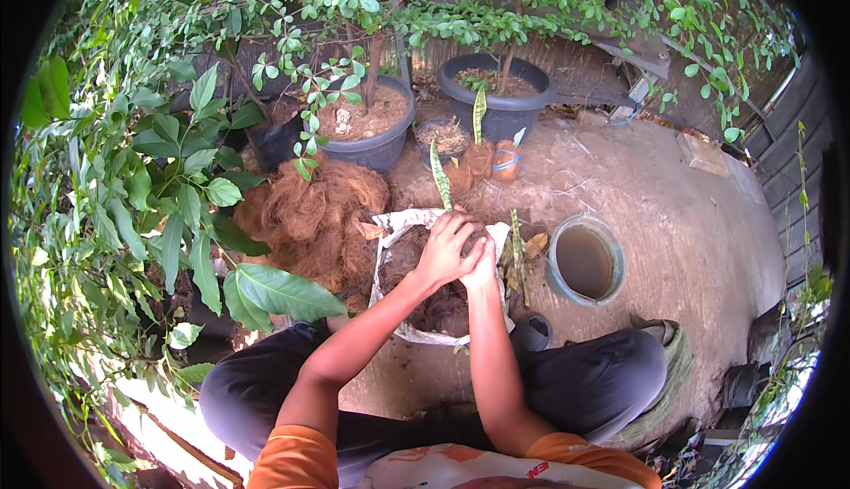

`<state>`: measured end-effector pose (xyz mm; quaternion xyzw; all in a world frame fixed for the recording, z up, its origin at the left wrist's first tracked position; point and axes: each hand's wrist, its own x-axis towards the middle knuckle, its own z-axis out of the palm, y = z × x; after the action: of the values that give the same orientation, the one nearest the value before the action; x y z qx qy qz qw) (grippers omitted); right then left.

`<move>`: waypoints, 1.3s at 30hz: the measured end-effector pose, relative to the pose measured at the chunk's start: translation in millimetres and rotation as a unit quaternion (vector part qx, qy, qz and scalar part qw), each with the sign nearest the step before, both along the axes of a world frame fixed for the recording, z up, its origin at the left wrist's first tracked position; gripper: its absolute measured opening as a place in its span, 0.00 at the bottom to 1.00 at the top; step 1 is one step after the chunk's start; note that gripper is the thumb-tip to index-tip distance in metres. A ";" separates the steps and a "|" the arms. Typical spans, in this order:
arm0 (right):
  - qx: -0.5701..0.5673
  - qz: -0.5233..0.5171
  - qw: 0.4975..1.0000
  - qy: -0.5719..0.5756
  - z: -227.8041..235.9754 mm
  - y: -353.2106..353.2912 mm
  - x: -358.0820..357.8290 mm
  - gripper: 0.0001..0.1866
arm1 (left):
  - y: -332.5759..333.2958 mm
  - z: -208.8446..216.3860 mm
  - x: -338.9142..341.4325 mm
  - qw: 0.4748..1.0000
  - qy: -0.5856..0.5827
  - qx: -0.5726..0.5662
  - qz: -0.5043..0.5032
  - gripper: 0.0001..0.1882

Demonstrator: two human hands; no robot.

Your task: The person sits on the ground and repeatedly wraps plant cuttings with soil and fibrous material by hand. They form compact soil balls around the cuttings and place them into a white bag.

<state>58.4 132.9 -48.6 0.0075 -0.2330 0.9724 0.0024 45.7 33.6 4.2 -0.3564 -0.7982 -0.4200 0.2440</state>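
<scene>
My left hand (449,246) and my right hand (481,266) are closed together around a dark brown clump, mostly hidden by the fingers. A mottled green snake plant leaf (440,175) stands up from the clump, its lower end hidden. Below my hands is an open white sack (416,216) with dark brown fibrous material (443,310) inside. Left of the sack lies a big heap of reddish-brown coconut fibre (310,210). Beyond it, another snake plant leaf (479,115) rises from a fibre ball (478,160), beside a second ball (506,161) tied with blue string.
A round bucket (584,261) of murky brown liquid stands right of the sack, near some green cut stems (519,259). Large dark pots (359,126) with small trees line the back. Leafy branches (190,188) crowd the left side. A brick (704,154) lies at far right.
</scene>
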 end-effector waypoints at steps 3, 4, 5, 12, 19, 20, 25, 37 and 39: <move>-0.021 0.034 0.998 0.053 -20.3 4.6 -5.6 0.25 | 8.7 -6.3 2.0 0.999 0.027 0.004 0.020 0.11; -0.020 0.042 0.996 0.080 -25.7 5.6 -6.3 0.26 | 11.1 -8.0 2.5 0.999 0.033 -0.001 0.022 0.11; -0.031 0.042 0.997 0.063 -28.0 6.1 -5.3 0.26 | 12.8 -10.0 3.4 0.999 0.029 0.009 0.026 0.10; -0.029 0.029 0.999 0.028 -25.8 4.2 -9.0 0.25 | 13.5 -14.0 5.9 0.999 0.021 0.016 0.046 0.11; -0.026 0.023 0.999 0.012 -24.5 -1.6 -9.1 0.24 | 10.3 -24.8 11.3 0.999 0.020 0.001 0.040 0.10; -0.025 0.020 0.999 0.010 -25.0 -2.1 -7.5 0.24 | 10.2 -24.7 11.8 0.999 0.020 -0.002 0.039 0.11; -0.021 0.016 1.000 -0.003 -25.7 -3.5 -6.4 0.23 | 8.6 -21.5 12.3 0.998 0.006 0.060 0.023 0.09; -0.004 -0.016 0.999 -0.049 -19.0 2.0 -2.8 0.22 | 5.1 -27.0 7.0 0.999 0.037 0.033 0.004 0.18; 0.001 -0.039 0.997 -0.069 -11.6 10.4 -2.9 0.21 | 3.8 0.3 5.7 1.000 0.004 -0.014 -0.028 0.25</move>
<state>55.5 143.3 -60.3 -0.0693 -0.2332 0.9696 0.0245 51.4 37.4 4.5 -0.3836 -0.7927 -0.4141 0.2301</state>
